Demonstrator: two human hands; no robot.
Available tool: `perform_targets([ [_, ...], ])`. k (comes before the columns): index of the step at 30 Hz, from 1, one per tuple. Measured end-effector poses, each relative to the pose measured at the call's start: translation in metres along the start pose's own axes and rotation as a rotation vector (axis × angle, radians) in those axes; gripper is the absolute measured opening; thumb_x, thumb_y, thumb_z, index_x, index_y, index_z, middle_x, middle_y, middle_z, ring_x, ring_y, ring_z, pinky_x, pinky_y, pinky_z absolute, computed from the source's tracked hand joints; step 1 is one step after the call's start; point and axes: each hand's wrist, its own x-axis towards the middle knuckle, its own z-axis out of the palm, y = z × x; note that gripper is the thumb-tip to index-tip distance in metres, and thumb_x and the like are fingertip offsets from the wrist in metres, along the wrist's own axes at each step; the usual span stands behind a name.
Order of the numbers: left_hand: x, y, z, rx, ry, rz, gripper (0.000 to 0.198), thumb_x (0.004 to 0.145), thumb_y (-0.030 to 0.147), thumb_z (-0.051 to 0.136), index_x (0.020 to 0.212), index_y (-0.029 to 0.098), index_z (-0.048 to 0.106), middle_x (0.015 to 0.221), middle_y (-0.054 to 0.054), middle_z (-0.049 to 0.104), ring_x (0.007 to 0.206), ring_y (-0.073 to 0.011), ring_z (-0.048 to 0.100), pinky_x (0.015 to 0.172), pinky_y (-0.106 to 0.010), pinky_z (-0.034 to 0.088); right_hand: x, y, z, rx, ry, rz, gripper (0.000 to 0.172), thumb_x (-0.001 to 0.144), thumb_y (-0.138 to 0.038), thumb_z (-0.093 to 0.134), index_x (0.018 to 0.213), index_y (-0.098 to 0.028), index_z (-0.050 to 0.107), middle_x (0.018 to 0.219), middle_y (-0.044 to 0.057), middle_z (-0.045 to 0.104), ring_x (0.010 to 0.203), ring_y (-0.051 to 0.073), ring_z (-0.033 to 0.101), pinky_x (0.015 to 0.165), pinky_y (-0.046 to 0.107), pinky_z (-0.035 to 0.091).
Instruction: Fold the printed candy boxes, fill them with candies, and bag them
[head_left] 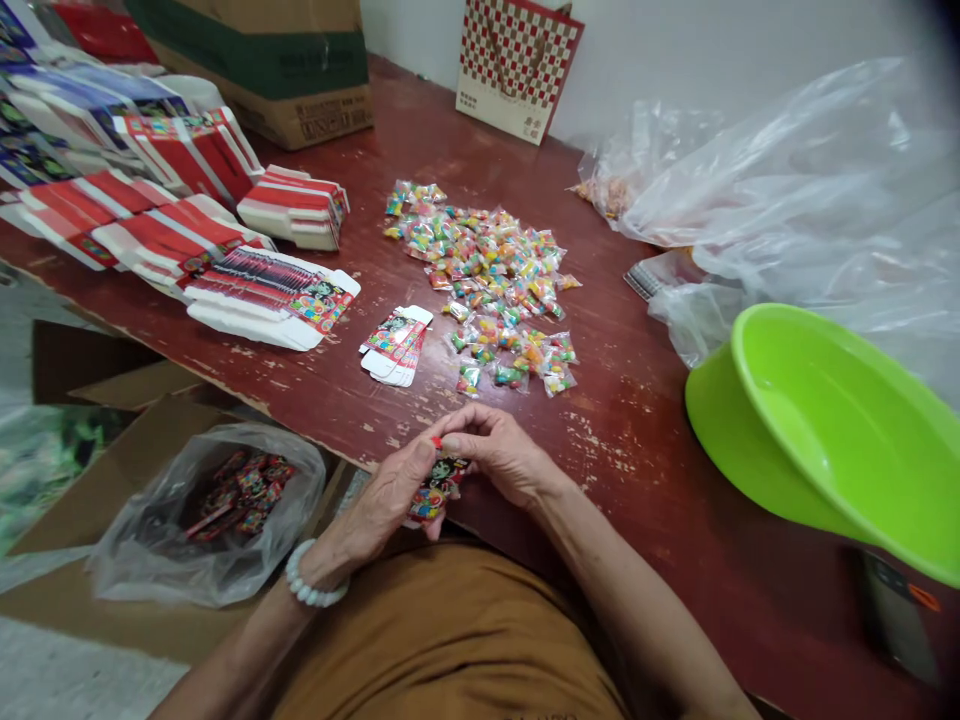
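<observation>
gripping a small printed box [437, 490], the left hand [391, 490] has its thumb pressed along the box's left side, while the right hand [496, 452] closes thumb and forefinger at the upper end, next to a small red bit [436, 441] that sticks up there. the box lies tilted between the two hands, its dark, colourful front turned upward, over the near edge of the table [622, 430] and close to the person's brown top [450, 630]; how the fingers sit behind it is hidden. a pale beaded bracelet [309, 582] circles the left wrist. just beyond the hands, on the worn, dark red wood, a small fanned stack of flat boxes [396, 345] lies to the left, and a heap of little clear candy packets [495, 260] spreads to its right. farther left is a long row of packed flat boxes [262, 290], with red and white bundles [161, 235] behind. a large carton [300, 80] stands at the back left, and a checked paper bag [517, 60] leans against the pale wall [637, 50]. to the right, a bright green basin [780, 450] sits before crumpled clear plastic bags [810, 200]. low on the left, beside the table, an open carton [127, 460] holds a clear bag [142, 550] with printed boxes [244, 490] inside.
</observation>
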Motion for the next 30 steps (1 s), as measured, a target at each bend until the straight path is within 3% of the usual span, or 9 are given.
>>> perform_targets([
  [3, -0.004, -0.007, 0.005, -0.26, 0.066, -0.055, 0.079, 0.09, 0.056, 0.062, 0.156, 0.028, 0.029, 0.083, -0.005, 0.07, 0.053, -0.0164, 0.065, 0.052, -0.026, 0.051, 0.011, 0.005, 0.001, -0.14, 0.137, -0.107, 0.04, 0.07, -0.054, 0.081, 0.077, -0.019, 0.063, 0.068, -0.002, 0.065, 0.052, 0.012, 0.055, 0.05, 0.025, 0.046],
  [8, -0.016, -0.002, 0.001, -0.402, 0.178, -0.071, 0.048, 0.084, 0.04, 0.076, 0.124, 0.022, 0.057, 0.097, -0.01, 0.075, 0.082, -0.0222, 0.071, 0.071, -0.031, 0.057, 0.033, -0.009, -0.017, -1.114, 0.43, -0.612, 0.023, 0.086, -0.026, 0.07, 0.108, -0.018, 0.069, 0.118, 0.014, 0.069, 0.108, 0.028, 0.06, 0.094, 0.042, 0.048],
  [10, -0.02, 0.0, -0.005, -0.359, 0.219, -0.076, 0.041, 0.08, 0.036, 0.08, 0.113, 0.02, 0.063, 0.1, -0.01, 0.075, 0.079, -0.0212, 0.07, 0.066, -0.03, 0.058, 0.042, -0.011, -0.023, -1.458, 0.416, -0.597, 0.037, 0.085, -0.02, 0.071, 0.122, -0.016, 0.065, 0.134, 0.018, 0.063, 0.121, 0.035, 0.053, 0.101, 0.051, 0.042],
  [13, -0.024, -0.002, -0.014, -0.29, 0.295, -0.04, 0.039, 0.07, 0.03, 0.088, 0.101, 0.018, 0.066, 0.092, -0.006, 0.073, 0.075, -0.0177, 0.067, 0.065, -0.028, 0.057, 0.051, -0.008, -0.028, -1.685, 0.361, -0.517, 0.036, 0.093, -0.012, 0.055, 0.128, -0.012, 0.062, 0.127, 0.023, 0.066, 0.112, 0.036, 0.057, 0.095, 0.053, 0.045],
  [17, -0.025, 0.002, -0.023, -0.311, 0.344, -0.013, 0.048, 0.065, 0.024, 0.091, 0.105, 0.019, 0.066, 0.086, 0.0, 0.069, 0.071, -0.0142, 0.064, 0.064, -0.026, 0.058, 0.041, -0.009, -0.025, -1.433, 0.344, -0.567, 0.027, 0.093, -0.009, 0.048, 0.112, -0.012, 0.067, 0.103, 0.018, 0.07, 0.097, 0.029, 0.062, 0.089, 0.044, 0.048],
  [20, -0.02, 0.009, -0.03, -0.382, 0.358, -0.014, 0.055, 0.065, 0.022, 0.091, 0.113, 0.017, 0.066, 0.086, -0.001, 0.069, 0.07, -0.0129, 0.065, 0.063, -0.024, 0.058, 0.012, -0.014, -0.016, -0.882, 0.268, -0.513, 0.018, 0.096, -0.028, 0.054, 0.108, -0.019, 0.065, 0.096, 0.008, 0.068, 0.085, 0.021, 0.063, 0.079, 0.036, 0.053],
  [24, -0.012, 0.017, -0.036, -0.433, 0.506, 0.082, 0.046, 0.061, 0.023, 0.092, 0.096, 0.017, 0.064, 0.079, 0.001, 0.069, 0.065, -0.0136, 0.066, 0.056, -0.024, 0.059, -0.023, -0.011, 0.006, -0.228, 0.205, -0.323, 0.03, 0.088, -0.042, 0.068, 0.109, -0.022, 0.062, 0.082, 0.001, 0.066, 0.066, 0.014, 0.061, 0.059, 0.025, 0.051],
  [27, -0.01, 0.019, -0.035, -0.418, 0.486, 0.091, 0.044, 0.06, 0.022, 0.092, 0.087, 0.019, 0.057, 0.077, 0.002, 0.069, 0.063, -0.0158, 0.067, 0.051, -0.027, 0.06, -0.028, -0.002, 0.017, -0.106, 0.316, -0.353, 0.035, 0.076, -0.039, 0.081, 0.1, -0.021, 0.063, 0.079, -0.001, 0.066, 0.065, 0.012, 0.06, 0.057, 0.023, 0.05],
  [30, -0.013, 0.016, -0.032, -0.417, 0.332, 0.013, 0.045, 0.06, 0.017, 0.091, 0.088, 0.019, 0.057, 0.08, 0.0, 0.07, 0.064, -0.0154, 0.068, 0.055, -0.027, 0.061, -0.02, 0.001, 0.017, -0.124, 0.405, -0.414, 0.033, 0.075, -0.04, 0.08, 0.097, -0.021, 0.063, 0.076, -0.002, 0.066, 0.065, 0.013, 0.061, 0.059, 0.025, 0.051],
])
